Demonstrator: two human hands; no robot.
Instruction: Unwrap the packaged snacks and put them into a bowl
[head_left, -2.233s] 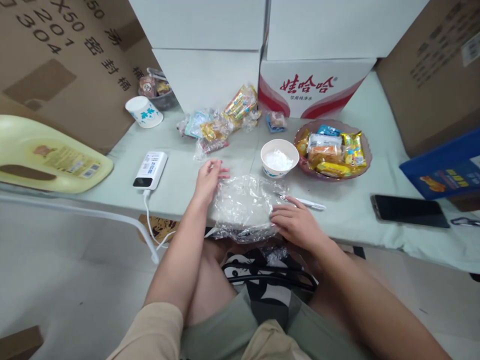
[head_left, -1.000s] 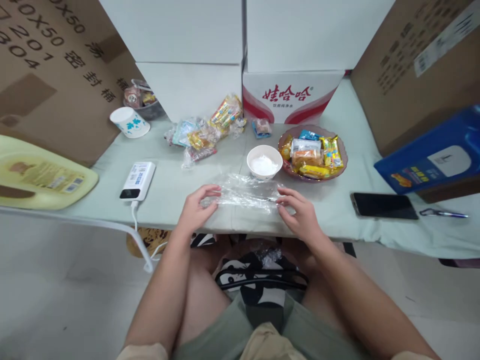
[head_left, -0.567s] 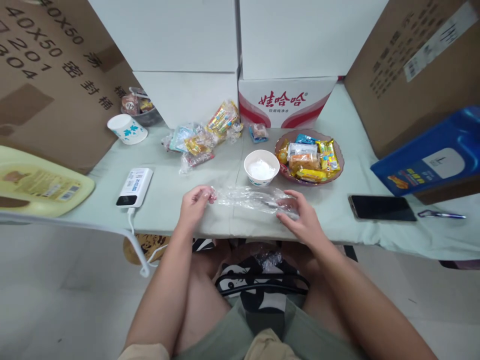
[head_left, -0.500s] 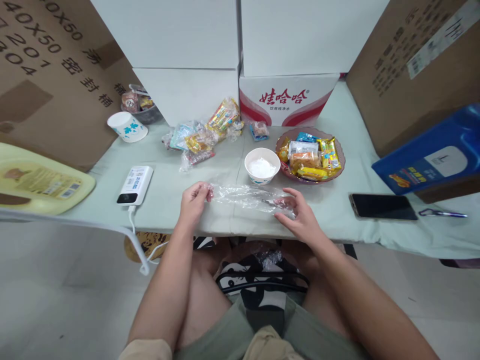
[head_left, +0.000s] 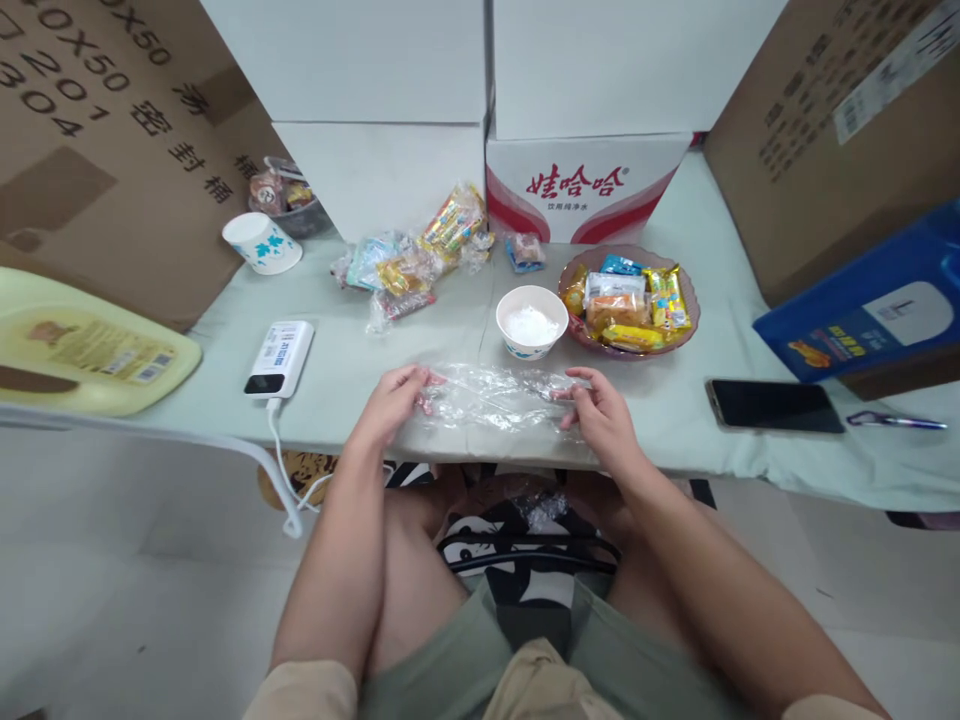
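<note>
A crinkled clear plastic bag (head_left: 491, 398) stretches between my two hands, just above the front edge of the cloth-covered table. My left hand (head_left: 399, 398) is closed on its left end, thumb and fingers pinched together. At its right end, my right hand (head_left: 598, 410) grips the film between thumb and fingers. Right behind the bag stands a paper cup (head_left: 532, 322) with white contents inside. Beside that cup, a pinkish glass bowl (head_left: 694, 325) holds several wrapped snacks.
Wrapped snacks (head_left: 409, 270) lie behind on the left, near a tipped paper cup (head_left: 262, 244). A white power bank (head_left: 280, 358) with a cable sits left. At right are a phone (head_left: 775, 406), a pen (head_left: 896, 421) and a blue jug (head_left: 870, 300). White boxes (head_left: 375, 170) line the back.
The bag has spread wider and flatter between my hands. My right hand's fingers have drawn in on its right end. The whole view has shifted slightly.
</note>
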